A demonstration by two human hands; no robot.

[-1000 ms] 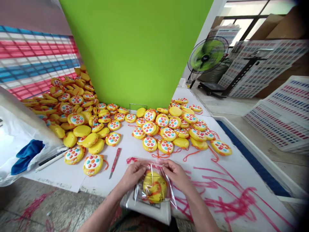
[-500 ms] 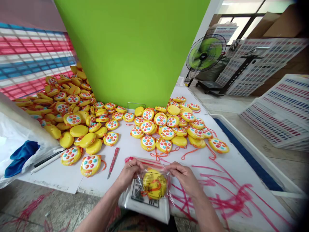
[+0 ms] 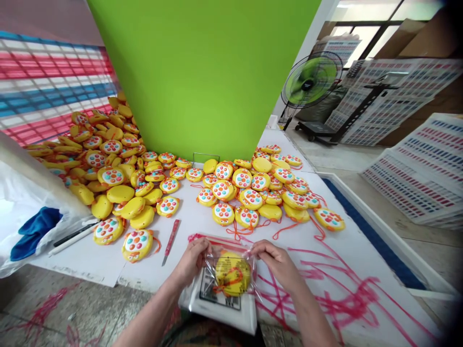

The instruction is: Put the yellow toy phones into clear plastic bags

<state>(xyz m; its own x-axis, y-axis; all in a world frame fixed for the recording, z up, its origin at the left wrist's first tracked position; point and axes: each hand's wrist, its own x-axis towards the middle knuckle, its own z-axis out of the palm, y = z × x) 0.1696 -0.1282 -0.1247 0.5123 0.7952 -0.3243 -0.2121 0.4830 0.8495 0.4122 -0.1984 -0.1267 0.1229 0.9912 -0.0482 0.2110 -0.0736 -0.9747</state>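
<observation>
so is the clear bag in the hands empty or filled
Filled: a yellow toy shows inside the clear bag, behind its black print.

- The head camera looked forward and down from the wearer's head across a white table (image 3: 193, 212).
- Its view took in the left hand (image 3: 193, 260) and right hand (image 3: 274, 259) close up, low in frame.
- It faced a green panel (image 3: 206, 77) beyond them, with a fan (image 3: 307, 85) farther off, upper right.

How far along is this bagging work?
Done: one toy is inside a clear bag; I see no finished package set aside. In hand: the left hand and right hand pinch that bag near its top; whether it's sealed, I can't tell. Left: many unbagged toys, in a heap and a cluster.
</observation>
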